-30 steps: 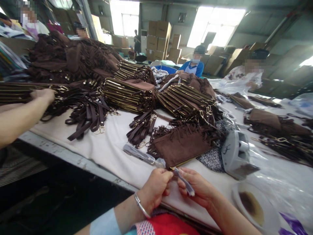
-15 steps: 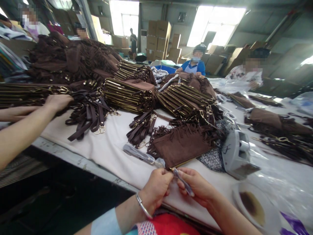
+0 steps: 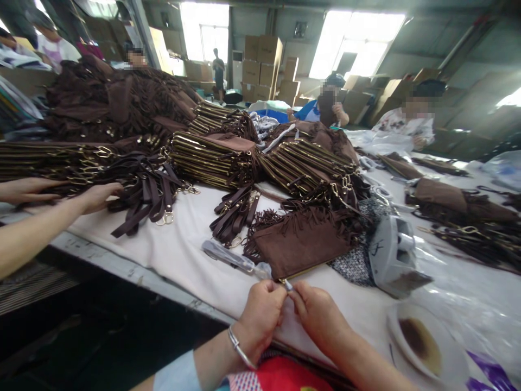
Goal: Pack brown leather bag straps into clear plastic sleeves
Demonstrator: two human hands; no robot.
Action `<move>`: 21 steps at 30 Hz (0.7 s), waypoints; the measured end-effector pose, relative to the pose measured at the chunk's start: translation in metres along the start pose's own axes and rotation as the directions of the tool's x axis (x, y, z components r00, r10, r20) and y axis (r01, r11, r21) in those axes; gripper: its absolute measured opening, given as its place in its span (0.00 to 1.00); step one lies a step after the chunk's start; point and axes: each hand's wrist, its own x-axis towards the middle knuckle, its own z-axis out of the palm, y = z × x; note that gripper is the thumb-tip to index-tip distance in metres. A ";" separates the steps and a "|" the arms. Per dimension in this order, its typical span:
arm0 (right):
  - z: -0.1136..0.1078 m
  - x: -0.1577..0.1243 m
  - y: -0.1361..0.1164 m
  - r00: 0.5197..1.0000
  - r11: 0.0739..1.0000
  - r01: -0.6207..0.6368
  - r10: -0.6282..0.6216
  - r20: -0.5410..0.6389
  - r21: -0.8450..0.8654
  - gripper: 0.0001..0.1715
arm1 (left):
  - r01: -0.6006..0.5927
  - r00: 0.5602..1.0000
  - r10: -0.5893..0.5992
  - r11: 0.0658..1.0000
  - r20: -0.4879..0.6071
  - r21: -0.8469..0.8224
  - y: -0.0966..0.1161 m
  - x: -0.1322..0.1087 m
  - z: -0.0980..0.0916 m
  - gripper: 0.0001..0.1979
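Observation:
A brown fringed pouch [image 3: 305,241] lies on the cloth-covered table with its zipped edge facing me. At its near corner, a gold zip pull [image 3: 281,281] ends in a plastic-wrapped strip [image 3: 288,285], mostly hidden by my fingers. My left hand [image 3: 262,312], below a silver bangle, is closed in a pinch at the zip pull. Opposite it, my right hand [image 3: 321,312] is closed on the wrapped strip, fingertips almost meeting the left ones. Beside the pouch lies a plastic-wrapped strap [image 3: 230,256].
Zipped pouches [image 3: 211,160] stand stacked behind, near loose dark straps [image 3: 152,190]. A grey-white tape dispenser [image 3: 393,255] and a bowl [image 3: 423,339] are at right. A co-worker's hand [image 3: 95,198] reaches in from the left. Other people sit across the table.
My right hand has turned over the wrapped strip, covering most of it; my left hand stays about in place. At left, a co-worker's hand has moved lower. A person opposite has raised a brown piece.

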 end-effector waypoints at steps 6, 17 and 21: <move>0.000 -0.007 -0.002 0.951 0.843 0.281 -0.307 0.019 -0.459 0.12 | -0.269 0.955 0.293 0.916 -0.040 0.296 0.003 -0.002 -0.002 0.07; -0.007 -0.006 -0.009 0.952 0.864 0.288 -0.306 0.023 -0.412 0.10 | -0.510 0.860 0.461 0.788 0.218 0.344 0.010 -0.016 -0.006 0.10; 0.002 -0.006 -0.001 0.998 0.988 -0.066 0.062 0.029 0.137 0.10 | -0.326 0.942 0.282 0.895 0.183 0.304 0.007 -0.014 -0.011 0.08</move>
